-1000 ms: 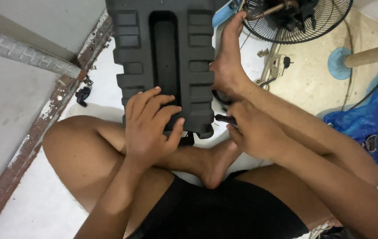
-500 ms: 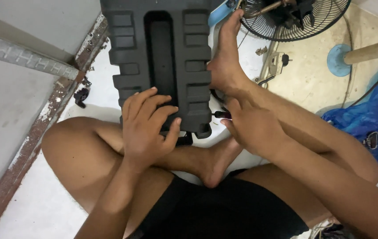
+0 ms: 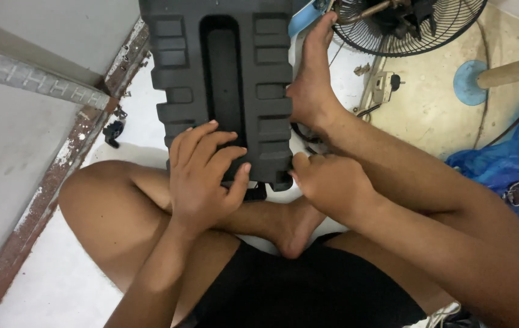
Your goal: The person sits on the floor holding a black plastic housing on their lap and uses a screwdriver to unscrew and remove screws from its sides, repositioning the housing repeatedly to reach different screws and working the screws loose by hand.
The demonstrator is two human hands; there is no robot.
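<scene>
A big black plastic casing (image 3: 223, 73) with ribbed blocks and a long central slot lies on the floor between my crossed legs. My left hand (image 3: 202, 173) presses on its near end, fingers spread over the ribs and thumb on the edge. At the casing's near right corner is my right hand (image 3: 329, 182), fingers curled and thumb against the plastic. It is closed around a small dark tool that the hand almost fully hides. My right foot (image 3: 311, 79) rests along the casing's right side.
A fan with a wire guard (image 3: 417, 24) stands at the top right, beside a white switch box (image 3: 384, 85), a blue disc (image 3: 469, 82) and a wooden pole (image 3: 514, 70). Blue cloth (image 3: 508, 164) lies right. A rusty metal frame (image 3: 59, 164) runs along the left, with a small black part (image 3: 112, 130) near it.
My right hand has slid left against the casing's corner and now covers the dark tool tip that showed before. The left hand has stayed on the casing.
</scene>
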